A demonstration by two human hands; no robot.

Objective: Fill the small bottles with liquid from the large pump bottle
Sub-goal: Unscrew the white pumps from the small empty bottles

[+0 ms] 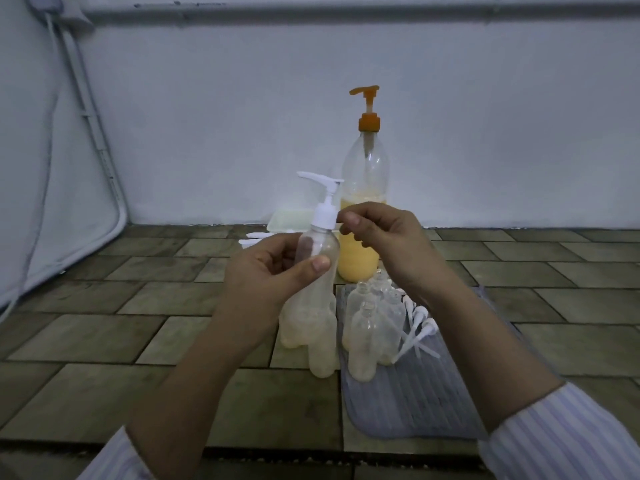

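Note:
A large clear pump bottle [363, 188] with an orange pump head stands at the back on the tiled floor, its lower part full of yellow liquid. My left hand [266, 271] grips a small clear bottle [317, 251] held up in front of it. That bottle carries a white pump cap [323, 202]. My right hand [384, 237] is at the cap's collar, fingers curled and pinching it. Several small bottles with pale yellow liquid [311, 334] stand on the floor below. Open-necked small bottles [370, 323] stand on a grey mat [415, 393].
Loose white pump caps [419, 327] lie on the mat beside the small bottles. A pale lidded container [287, 220] sits behind my left hand by the white wall. A grey cable [86, 109] runs down the wall at the left.

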